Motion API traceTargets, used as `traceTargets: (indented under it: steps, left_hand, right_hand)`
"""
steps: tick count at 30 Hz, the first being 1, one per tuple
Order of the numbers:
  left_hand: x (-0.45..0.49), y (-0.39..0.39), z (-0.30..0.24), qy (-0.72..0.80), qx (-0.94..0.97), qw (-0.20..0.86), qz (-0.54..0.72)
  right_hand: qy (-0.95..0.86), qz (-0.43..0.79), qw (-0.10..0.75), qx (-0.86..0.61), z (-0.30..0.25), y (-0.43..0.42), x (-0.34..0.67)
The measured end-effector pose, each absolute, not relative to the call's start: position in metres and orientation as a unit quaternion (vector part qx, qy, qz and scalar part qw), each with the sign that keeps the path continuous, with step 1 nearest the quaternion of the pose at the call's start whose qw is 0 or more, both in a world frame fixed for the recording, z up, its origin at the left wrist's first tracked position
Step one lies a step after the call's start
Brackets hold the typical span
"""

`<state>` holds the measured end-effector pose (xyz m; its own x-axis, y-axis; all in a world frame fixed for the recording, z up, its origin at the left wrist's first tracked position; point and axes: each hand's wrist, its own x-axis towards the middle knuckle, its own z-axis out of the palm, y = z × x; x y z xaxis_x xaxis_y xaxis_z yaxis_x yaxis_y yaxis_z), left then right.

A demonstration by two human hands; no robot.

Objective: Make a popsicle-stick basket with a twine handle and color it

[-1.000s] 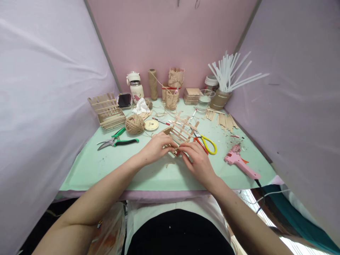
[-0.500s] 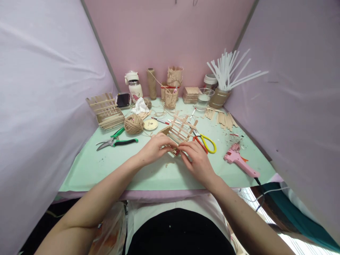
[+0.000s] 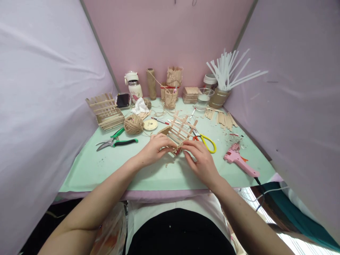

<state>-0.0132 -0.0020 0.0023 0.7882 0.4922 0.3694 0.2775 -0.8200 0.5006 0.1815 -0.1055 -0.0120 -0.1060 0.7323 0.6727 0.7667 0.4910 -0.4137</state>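
Observation:
A small frame of wooden craft sticks (image 3: 181,129) stands tilted on the mint green table (image 3: 87,166), right in front of me. My left hand (image 3: 154,148) pinches its near left corner with closed fingers. My right hand (image 3: 199,156) grips the near right edge, fingers curled round the sticks. A short scrap of twine (image 3: 170,164) lies on the table between my wrists.
Yellow-handled scissors (image 3: 206,141) lie right of the frame, a pink glue gun (image 3: 239,161) further right. Green pliers (image 3: 117,141), a twine ball (image 3: 133,124) and a stick crate (image 3: 106,111) sit left. Jars, white glue sticks (image 3: 230,72) and loose sticks (image 3: 223,119) line the back.
Both hands stay on the stick frame with only small finger shifts; my right hand has slid slightly along its near edge. The view has barely shifted.

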Motion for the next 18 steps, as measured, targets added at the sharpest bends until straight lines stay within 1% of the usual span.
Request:
traceTargets:
  steps: [2,4,6,8,11,13,15,18]
  left_hand:
    - [-0.015,-0.002,0.001,0.216,0.923,0.204,0.244]
    - [-0.015,-0.003,0.001,0.217,0.926,0.195,0.239]
    - [-0.015,-0.004,0.000,0.208,0.929,0.186,0.242]
    - [-0.014,-0.006,0.000,0.199,0.930,0.174,0.256]
    - [-0.013,-0.008,-0.003,0.189,0.929,0.149,0.282]
    - [-0.012,-0.009,-0.004,0.184,0.929,0.131,0.294]
    - [-0.011,-0.009,-0.006,0.180,0.927,0.116,0.308]
    - [-0.011,-0.009,-0.007,0.174,0.922,0.108,0.329]
  right_hand:
    - [-0.724,-0.045,0.442,-0.527,-0.009,-0.112,0.197]
    - [-0.695,-0.079,0.426,-0.574,-0.007,-0.123,0.222]
    - [-0.658,-0.112,0.371,-0.645,-0.011,-0.138,0.255]
    - [-0.610,-0.120,0.299,-0.724,-0.019,-0.154,0.290]
    - [-0.543,-0.102,0.201,-0.809,-0.036,-0.175,0.332]
    - [-0.537,-0.060,0.147,-0.829,-0.047,-0.181,0.347]
    - [-0.545,-0.020,0.122,-0.829,-0.056,-0.179,0.352]
    - [-0.551,-0.006,0.133,-0.824,-0.059,-0.170,0.350]
